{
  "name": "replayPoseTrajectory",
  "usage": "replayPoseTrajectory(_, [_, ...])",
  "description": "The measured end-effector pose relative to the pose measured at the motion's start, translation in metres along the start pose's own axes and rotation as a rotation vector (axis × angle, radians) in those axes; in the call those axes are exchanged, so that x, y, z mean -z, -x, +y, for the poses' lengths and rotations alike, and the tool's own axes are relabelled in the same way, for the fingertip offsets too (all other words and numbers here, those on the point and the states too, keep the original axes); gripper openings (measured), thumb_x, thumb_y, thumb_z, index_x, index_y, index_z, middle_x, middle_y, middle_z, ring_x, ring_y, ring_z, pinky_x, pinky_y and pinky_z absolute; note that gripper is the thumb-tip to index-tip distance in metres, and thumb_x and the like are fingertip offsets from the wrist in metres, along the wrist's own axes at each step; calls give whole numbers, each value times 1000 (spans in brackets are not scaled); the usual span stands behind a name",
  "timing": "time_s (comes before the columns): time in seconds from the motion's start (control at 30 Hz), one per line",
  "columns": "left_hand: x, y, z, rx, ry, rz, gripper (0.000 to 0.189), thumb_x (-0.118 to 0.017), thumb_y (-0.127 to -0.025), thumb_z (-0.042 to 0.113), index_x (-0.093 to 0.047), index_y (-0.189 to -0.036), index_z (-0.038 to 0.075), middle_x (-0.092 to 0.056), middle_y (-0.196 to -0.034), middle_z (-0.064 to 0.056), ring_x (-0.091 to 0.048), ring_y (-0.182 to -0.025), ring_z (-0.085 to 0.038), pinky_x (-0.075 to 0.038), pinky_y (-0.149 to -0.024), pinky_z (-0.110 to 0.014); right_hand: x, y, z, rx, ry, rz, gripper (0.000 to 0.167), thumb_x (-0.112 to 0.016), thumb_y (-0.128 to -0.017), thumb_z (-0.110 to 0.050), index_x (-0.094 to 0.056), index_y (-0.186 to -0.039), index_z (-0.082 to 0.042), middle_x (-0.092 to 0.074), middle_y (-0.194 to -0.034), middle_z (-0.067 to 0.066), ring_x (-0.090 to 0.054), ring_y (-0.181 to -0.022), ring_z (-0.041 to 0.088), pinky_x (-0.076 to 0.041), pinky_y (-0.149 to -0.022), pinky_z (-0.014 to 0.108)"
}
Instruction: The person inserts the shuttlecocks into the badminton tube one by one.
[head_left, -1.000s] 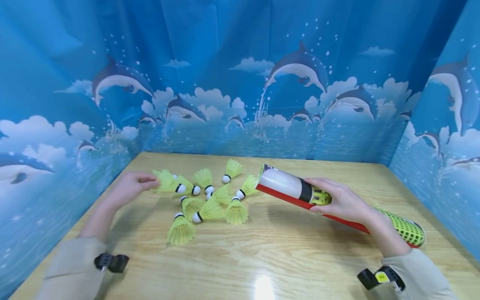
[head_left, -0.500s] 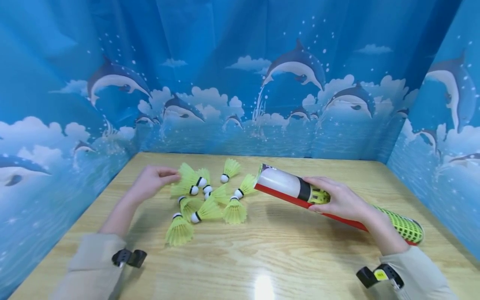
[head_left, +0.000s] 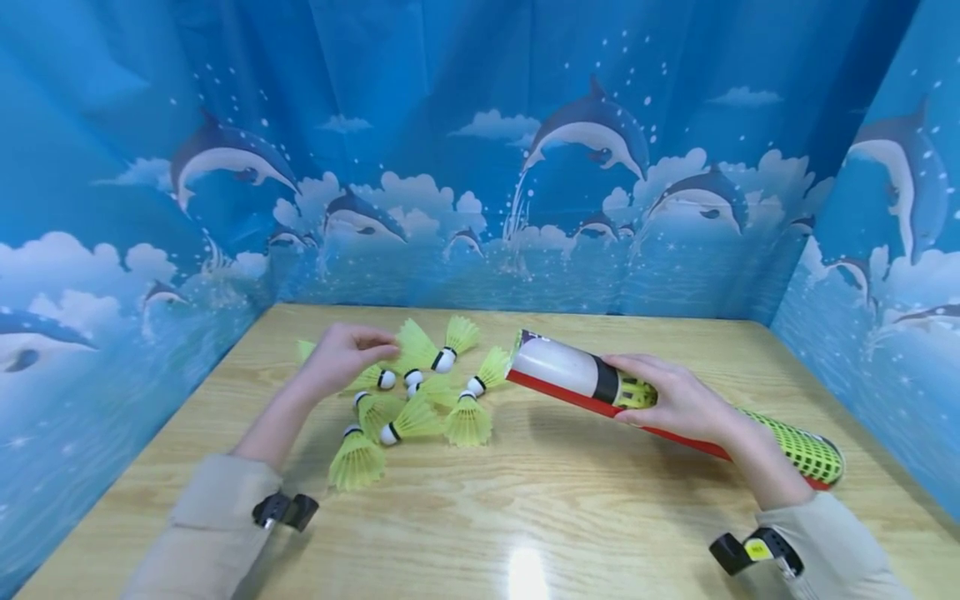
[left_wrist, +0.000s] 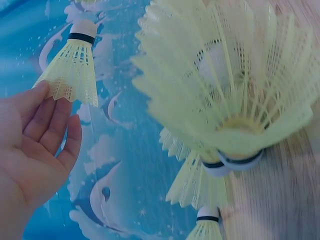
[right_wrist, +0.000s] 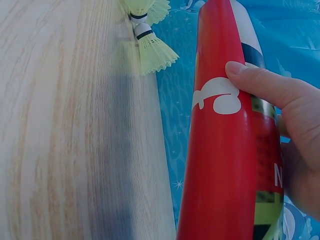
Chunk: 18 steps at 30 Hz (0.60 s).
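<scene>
My left hand (head_left: 343,360) pinches a yellow shuttlecock (left_wrist: 75,60) by the edge of its skirt between thumb and fingers. Its white cork with a black band points away from the hand, toward the right in the head view. Several more yellow shuttlecocks (head_left: 358,463) lie in a loose cluster below and beside that hand. On the right, my right hand (head_left: 678,402) grips a long red, white and black shuttlecock tube (head_left: 558,367) from above. The tube slants, its near-left end raised and facing the cluster. In the right wrist view the thumb presses along the red side (right_wrist: 220,155).
The wooden table (head_left: 480,517) runs to a blue dolphin-print curtain (head_left: 420,250) at the back and both sides. One shuttlecock (head_left: 489,371) lies close to the raised end of the tube. A black wrist camera (head_left: 285,510) sits on the left sleeve.
My left hand has moved right across the cluster, carrying the pinched shuttlecock toward the tube's raised end. The right hand and the tube have stayed almost still.
</scene>
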<state>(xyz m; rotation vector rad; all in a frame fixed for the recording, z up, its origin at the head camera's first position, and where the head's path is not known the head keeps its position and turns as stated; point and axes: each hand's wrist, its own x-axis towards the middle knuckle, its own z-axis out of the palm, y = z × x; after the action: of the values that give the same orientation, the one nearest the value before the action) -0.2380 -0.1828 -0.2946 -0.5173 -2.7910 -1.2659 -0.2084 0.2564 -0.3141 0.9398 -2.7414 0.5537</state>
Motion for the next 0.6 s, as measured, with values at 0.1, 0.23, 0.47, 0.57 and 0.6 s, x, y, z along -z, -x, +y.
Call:
replayPoseTrajectory(0.1, [-5,-3,3,-18,16,1,31,-61,-90,24,-66,-112,2,-67,-106,-13,-62,-99,-27,-49,-86,-41,0,0,-1,1,2,5,73,-82,-70,-21,-48,-134,-10,-52,-126,17,-52,-101,29,-48,-72,39])
replayPoseTrajectory(0.23, [-11,-6,8,-50,38,3,29,-61,-91,21,-66,-111,1,-68,-102,-12,-64,-95,-25,-50,-85,-40,0,0,-2,8,5,10,73,-82,-70,-21,-48,-134,-11,-53,-125,18,-52,-101,29,-48,-72,39])
replayPoseTrajectory(0.47, [-24,-11,19,-86,92,0,27,-61,-91,18,-66,-111,1,-68,-102,-12,-64,-95,-25,-51,-84,-37,-1,0,-3,8,9,15,73,-82,-70,-21,-49,-134,-11,-53,-125,17,-52,-101,29,-48,-72,39])
replayPoseTrajectory(0.57, [-29,-12,25,-92,105,15,25,-61,-91,16,-66,-110,2,-68,-102,-12,-65,-93,-23,-52,-80,-35,-1,0,-3,13,11,14,73,-82,-70,-21,-48,-134,-11,-53,-125,17,-53,-101,29,-48,-71,39])
replayPoseTrajectory(0.6, [-31,-12,27,-93,108,25,25,-61,-91,16,-66,-110,2,-68,-103,-12,-65,-92,-22,-53,-78,-34,-1,-1,-3,10,11,12,73,-82,-70,-21,-48,-134,-11,-53,-125,17,-52,-101,29,-48,-72,38])
